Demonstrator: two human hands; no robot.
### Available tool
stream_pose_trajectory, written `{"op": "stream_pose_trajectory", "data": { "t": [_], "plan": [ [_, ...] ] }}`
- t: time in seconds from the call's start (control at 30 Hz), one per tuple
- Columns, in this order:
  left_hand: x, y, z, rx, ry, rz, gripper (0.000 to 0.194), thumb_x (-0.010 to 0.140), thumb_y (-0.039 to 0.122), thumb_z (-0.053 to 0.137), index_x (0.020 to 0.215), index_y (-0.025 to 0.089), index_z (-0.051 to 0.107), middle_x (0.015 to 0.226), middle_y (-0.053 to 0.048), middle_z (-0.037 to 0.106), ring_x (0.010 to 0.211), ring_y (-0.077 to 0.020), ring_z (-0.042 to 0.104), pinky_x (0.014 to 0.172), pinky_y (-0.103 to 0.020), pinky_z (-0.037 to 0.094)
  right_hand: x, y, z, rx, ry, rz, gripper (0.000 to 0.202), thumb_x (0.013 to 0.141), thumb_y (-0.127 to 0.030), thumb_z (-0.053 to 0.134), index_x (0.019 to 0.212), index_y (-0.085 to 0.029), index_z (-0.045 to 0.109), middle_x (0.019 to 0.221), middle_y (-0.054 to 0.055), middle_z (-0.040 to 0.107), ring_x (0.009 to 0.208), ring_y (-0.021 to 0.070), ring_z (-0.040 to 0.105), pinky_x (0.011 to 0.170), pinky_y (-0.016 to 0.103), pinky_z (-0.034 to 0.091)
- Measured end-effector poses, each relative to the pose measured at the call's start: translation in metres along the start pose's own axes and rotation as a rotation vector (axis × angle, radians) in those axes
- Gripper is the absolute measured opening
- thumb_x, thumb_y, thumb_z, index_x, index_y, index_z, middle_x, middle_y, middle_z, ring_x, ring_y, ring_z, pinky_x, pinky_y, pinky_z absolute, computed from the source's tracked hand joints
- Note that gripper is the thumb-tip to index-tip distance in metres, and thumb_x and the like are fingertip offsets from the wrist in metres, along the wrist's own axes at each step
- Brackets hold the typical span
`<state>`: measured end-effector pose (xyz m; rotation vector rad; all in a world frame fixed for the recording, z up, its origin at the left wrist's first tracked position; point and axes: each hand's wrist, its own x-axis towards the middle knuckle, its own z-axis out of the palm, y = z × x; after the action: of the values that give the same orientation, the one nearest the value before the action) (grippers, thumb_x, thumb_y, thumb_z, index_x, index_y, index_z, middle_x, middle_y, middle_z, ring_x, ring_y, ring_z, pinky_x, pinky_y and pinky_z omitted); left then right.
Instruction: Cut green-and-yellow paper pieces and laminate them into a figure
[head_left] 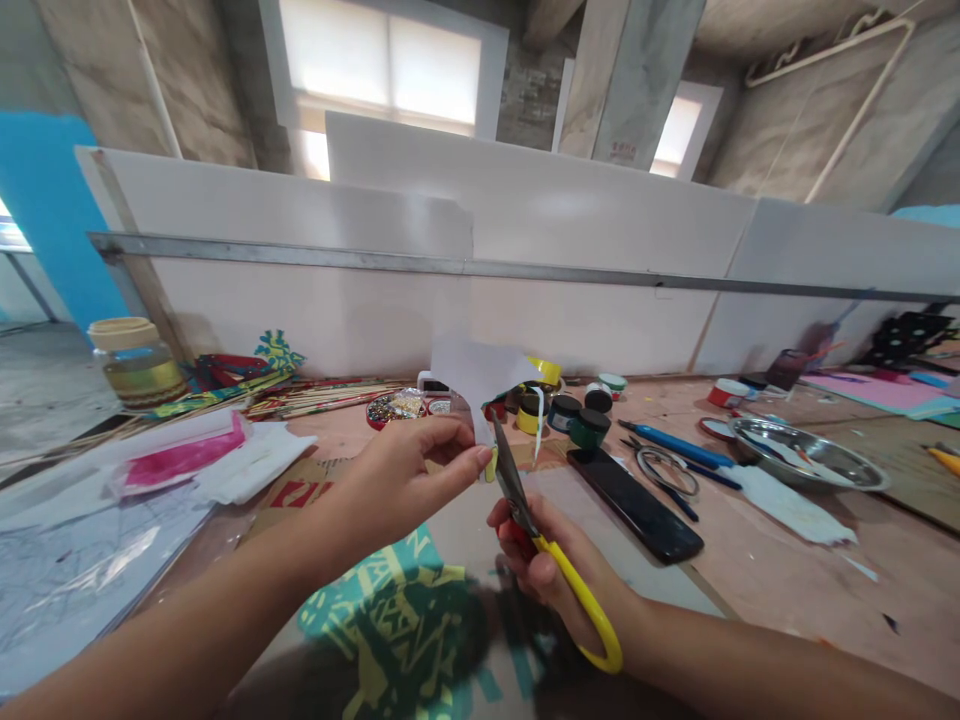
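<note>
Between thumb and fingers, my left hand [431,465] pinches the lower end of a white sheet of paper [480,375] that stands up in front of me. A narrow cut strip [539,425] curls down from the paper's right side. My right hand [559,570] grips scissors [574,585] with yellow and red handles, their blades pointing up. The blade tips are close to the paper's lower edge beside my left fingertips; whether they touch it I cannot tell. Below both hands lies a green and yellow patterned cut-out [397,620], partly in shadow.
Right of my hands lie a black phone [637,505], a blue pen-like tool [675,443] and a metal bowl [810,455] with paper scraps. Several paint jars [589,428] stand behind. At left are a lidded glass jar [139,365], thin sticks [330,397] and plastic-covered papers [97,570].
</note>
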<state>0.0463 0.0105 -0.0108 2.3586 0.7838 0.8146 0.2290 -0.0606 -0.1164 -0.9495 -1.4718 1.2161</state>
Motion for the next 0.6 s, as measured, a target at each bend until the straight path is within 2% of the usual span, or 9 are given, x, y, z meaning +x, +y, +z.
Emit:
{"op": "stream_pose_trajectory", "data": {
  "t": [0.17, 0.4, 0.6],
  "plan": [
    [0.0, -0.0001, 0.0, -0.012, 0.006, 0.005, 0.029, 0.09, 0.036, 0.05, 0.069, 0.017, 0.055, 0.063, 0.004, 0.049, 0.059, -0.0098, 0.045, 0.053, -0.02, 0.034, 0.001, 0.0005, -0.0013, 0.0, -0.002, 0.022, 0.074, 0.065, -0.085, 0.056, 0.104, -0.022, 0.051, 0.082, -0.001, 0.042, 0.063, 0.0109, 0.034, 0.05, 0.02, 0.026],
    [0.0002, 0.0016, -0.0019, 0.003, 0.004, 0.003, 0.028, 0.09, 0.034, 0.051, 0.068, 0.017, 0.055, 0.062, 0.005, 0.05, 0.059, -0.0093, 0.046, 0.054, -0.02, 0.035, -0.0001, -0.0032, 0.0012, 0.003, 0.059, 0.022, 0.073, 0.063, -0.084, 0.058, 0.1, -0.021, 0.054, 0.08, -0.001, 0.044, 0.064, 0.0113, 0.036, 0.047, 0.019, 0.028],
    [-0.0007, -0.0002, -0.003, -0.05, 0.015, -0.009, 0.019, 0.088, 0.031, 0.054, 0.079, 0.017, 0.061, 0.069, 0.003, 0.06, 0.065, -0.0109, 0.055, 0.058, -0.021, 0.041, 0.0021, 0.0014, -0.0021, -0.011, 0.03, -0.023, 0.07, 0.065, -0.083, 0.058, 0.098, -0.021, 0.054, 0.075, -0.003, 0.042, 0.058, 0.009, 0.032, 0.044, 0.017, 0.028]
  ]
}}
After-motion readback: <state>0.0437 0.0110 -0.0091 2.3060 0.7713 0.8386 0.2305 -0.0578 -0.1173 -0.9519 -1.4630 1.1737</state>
